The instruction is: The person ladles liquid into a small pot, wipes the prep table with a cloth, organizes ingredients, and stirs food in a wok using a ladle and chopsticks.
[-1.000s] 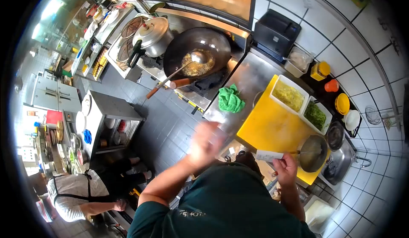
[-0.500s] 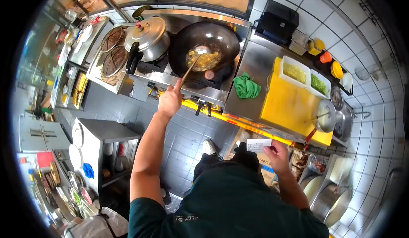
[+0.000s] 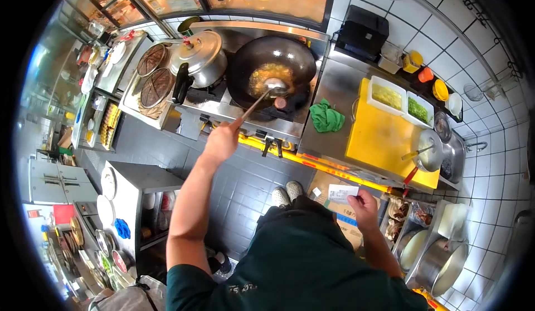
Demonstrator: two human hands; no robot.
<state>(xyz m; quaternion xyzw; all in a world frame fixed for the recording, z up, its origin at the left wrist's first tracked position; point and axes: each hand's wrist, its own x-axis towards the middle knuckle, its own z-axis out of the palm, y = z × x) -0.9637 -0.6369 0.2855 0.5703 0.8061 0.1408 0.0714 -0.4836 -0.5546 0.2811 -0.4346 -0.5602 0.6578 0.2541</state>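
Observation:
My left hand (image 3: 222,142) is closed around the wooden handle of a long ladle (image 3: 257,102). Its metal bowl rests in the near part of a large dark wok (image 3: 245,60), among browned food in bubbling liquid (image 3: 262,76). The wok sits on a steel stove, its short wooden grip (image 3: 280,103) pointing toward me. My right hand (image 3: 364,206) pinches a small white printed paper slip (image 3: 342,193) in front of my right side, apart from the counter.
Left of the wok stands a lidded pressure cooker (image 3: 199,60). On the right counter are a green cloth (image 3: 326,116), a yellow cutting board (image 3: 372,138), tubs of chopped yellow food (image 3: 387,96) and green food (image 3: 417,109), and a strainer-like utensil (image 3: 428,150). A yellow pipe (image 3: 317,165) runs along the stove front.
The ladle bowl has moved from the wok's middle toward its near side. My feet now stand close together, and the slip is slightly more to the right. The view has shifted slightly.

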